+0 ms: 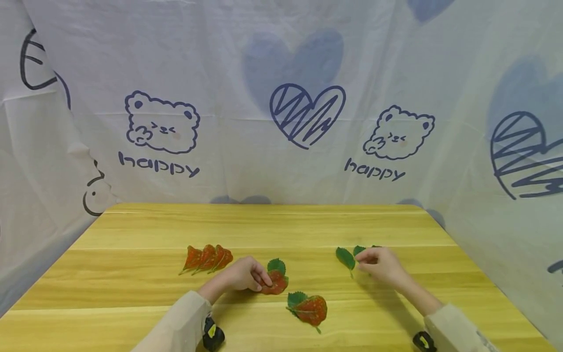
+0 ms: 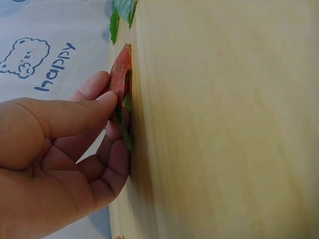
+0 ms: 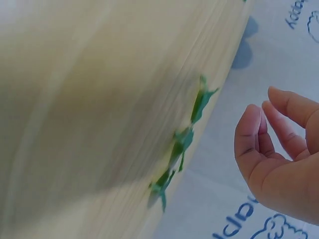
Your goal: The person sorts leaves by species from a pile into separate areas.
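In the head view my left hand [image 1: 243, 275] is low over the middle of the table, pinching a red leaf [image 1: 277, 282] between thumb and fingers. That red leaf overlaps a green leaf [image 1: 276, 265] just behind it. The left wrist view shows the red leaf [image 2: 120, 74] edge-on under the thumb, its stem pointing down along the curled fingers. My right hand [image 1: 382, 266], holding nothing, hovers over a row of green leaves [image 1: 345, 257] with its fingers loosely bent. From the right wrist these several green leaves [image 3: 183, 141] lie on the wood beside that hand.
Several red leaves [image 1: 207, 258] overlap in a row at the left of the wooden table [image 1: 145, 288]. Nearer the front, another red leaf [image 1: 313, 309] lies across a green leaf [image 1: 296, 297]. A white cloth [image 1: 246, 161] with printed hearts and bears hangs behind.
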Action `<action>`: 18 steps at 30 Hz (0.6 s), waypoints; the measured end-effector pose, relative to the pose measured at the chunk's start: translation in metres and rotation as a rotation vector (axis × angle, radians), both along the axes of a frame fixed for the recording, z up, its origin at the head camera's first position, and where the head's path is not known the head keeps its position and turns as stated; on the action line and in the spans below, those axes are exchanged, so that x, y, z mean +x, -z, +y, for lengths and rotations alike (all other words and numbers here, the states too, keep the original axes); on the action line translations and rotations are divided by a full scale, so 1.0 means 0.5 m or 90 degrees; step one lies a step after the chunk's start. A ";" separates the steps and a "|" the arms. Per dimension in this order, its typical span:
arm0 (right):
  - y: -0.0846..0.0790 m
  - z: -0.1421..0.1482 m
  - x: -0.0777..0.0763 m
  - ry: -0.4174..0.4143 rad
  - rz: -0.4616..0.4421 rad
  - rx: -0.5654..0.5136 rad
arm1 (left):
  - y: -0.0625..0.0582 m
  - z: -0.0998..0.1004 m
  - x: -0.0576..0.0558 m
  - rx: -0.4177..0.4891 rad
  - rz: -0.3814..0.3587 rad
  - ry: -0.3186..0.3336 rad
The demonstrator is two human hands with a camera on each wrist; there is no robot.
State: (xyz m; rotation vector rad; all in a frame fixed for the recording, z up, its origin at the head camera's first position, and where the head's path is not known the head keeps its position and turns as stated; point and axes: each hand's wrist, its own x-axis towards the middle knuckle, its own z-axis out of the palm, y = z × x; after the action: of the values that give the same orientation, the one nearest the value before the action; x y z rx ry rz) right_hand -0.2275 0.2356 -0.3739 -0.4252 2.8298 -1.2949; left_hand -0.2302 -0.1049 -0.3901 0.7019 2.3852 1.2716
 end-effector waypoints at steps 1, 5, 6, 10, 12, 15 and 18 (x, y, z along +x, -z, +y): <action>0.000 -0.004 0.002 -0.015 -0.001 -0.005 | 0.000 0.000 0.000 0.000 0.000 0.000; 0.000 -0.021 0.010 -0.083 -0.001 -0.013 | 0.002 -0.001 0.000 -0.002 0.002 -0.001; 0.001 -0.026 0.012 -0.099 0.002 -0.013 | 0.002 -0.001 0.000 -0.002 0.002 -0.001; 0.003 -0.044 0.019 -0.151 0.007 -0.018 | 0.004 -0.001 -0.001 -0.004 0.003 -0.001; 0.002 -0.053 0.023 -0.170 0.001 -0.023 | 0.005 -0.001 -0.002 -0.003 0.004 -0.001; 0.002 -0.065 0.029 -0.193 -0.021 -0.033 | 0.005 -0.001 -0.002 -0.004 0.004 -0.002; 0.003 -0.075 0.035 -0.212 -0.040 -0.042 | 0.005 0.000 -0.002 -0.006 0.001 -0.005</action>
State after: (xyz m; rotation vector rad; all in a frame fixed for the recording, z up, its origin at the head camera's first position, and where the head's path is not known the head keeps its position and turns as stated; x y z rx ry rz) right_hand -0.2102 0.1983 -0.3753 -0.8011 2.5286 -1.3072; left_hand -0.2312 -0.1051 -0.3926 0.6921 2.3958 1.2632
